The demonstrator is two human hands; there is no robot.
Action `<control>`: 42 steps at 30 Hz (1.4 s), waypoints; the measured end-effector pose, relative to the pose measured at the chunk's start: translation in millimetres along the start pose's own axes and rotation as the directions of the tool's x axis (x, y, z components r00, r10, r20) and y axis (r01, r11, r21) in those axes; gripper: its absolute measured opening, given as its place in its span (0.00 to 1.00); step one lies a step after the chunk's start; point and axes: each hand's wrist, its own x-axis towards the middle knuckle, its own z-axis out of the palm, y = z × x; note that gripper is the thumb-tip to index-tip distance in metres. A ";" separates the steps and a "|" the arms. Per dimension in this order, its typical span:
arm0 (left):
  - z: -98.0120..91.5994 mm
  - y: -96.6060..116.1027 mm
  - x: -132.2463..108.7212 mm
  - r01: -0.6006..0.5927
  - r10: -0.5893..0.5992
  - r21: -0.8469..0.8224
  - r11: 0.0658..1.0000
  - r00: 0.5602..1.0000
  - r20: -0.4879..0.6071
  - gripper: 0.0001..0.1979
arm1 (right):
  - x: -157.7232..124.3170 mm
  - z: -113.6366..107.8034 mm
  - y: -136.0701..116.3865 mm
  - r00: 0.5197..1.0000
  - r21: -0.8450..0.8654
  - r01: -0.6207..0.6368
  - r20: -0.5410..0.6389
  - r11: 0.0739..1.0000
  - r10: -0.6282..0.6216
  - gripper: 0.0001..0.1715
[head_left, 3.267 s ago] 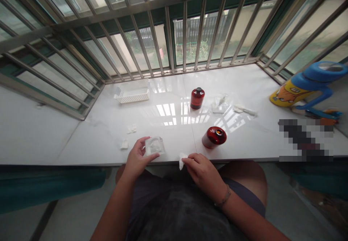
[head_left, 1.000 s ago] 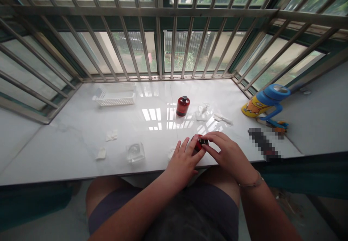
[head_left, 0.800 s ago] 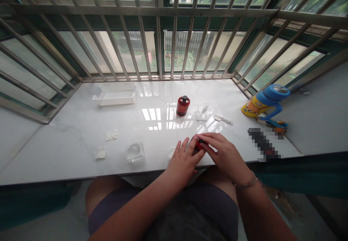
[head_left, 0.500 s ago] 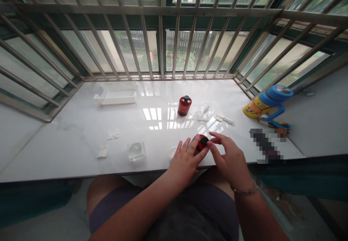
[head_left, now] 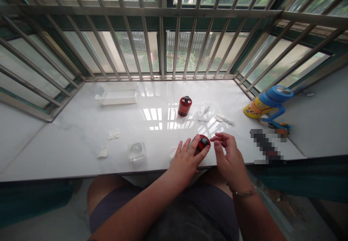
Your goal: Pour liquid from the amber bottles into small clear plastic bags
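Note:
Near the front edge of the counter stands a red bottle with a black cap (head_left: 204, 140), partly covered by my left hand (head_left: 187, 157). The fingers of that hand lie around the bottle's side and shoulder, gripping it. My right hand (head_left: 227, 154) is just right of the bottle, fingers apart and curved, with nothing visible in them. Farther back is a second red bottle (head_left: 185, 107) with a dark cap, upright, with darker liquid low inside. Left of my hands sits a clear square glass container (head_left: 136, 152).
A white perforated basket (head_left: 118, 94) stands at the back left. White wads (head_left: 113, 134) lie on the white counter (head_left: 67, 143). Clear plastic (head_left: 205, 112) and a crumpled white strip (head_left: 224, 119) lie right of centre. A blue-and-yellow flask (head_left: 266, 101) leans at right, beside a blurred dark object (head_left: 266, 145).
My right hand has moved off the bottle's cap, slightly to the right, and its fingers have come apart from it. My left hand stays on the bottle.

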 end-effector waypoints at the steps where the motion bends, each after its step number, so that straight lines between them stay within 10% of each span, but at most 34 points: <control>1: 0.1 0.0 0.1 0.001 -0.001 0.001 1.000 1.000 0.001 0.67 | -0.4 0.7 -0.2 0.999 0.041 0.003 0.040 0.999 -0.005 0.24; 23: 0.7 0.5 0.1 0.005 -0.005 0.000 1.000 1.000 0.005 0.62 | -5.5 3.9 8.0 0.999 0.087 -0.025 0.046 0.996 0.021 0.27; 42: 26.6 -10.1 33.4 -0.056 0.010 -0.132 0.990 0.945 -0.327 0.25 | -13.3 -16.8 30.1 0.994 -0.124 -0.082 -0.083 0.989 0.072 0.23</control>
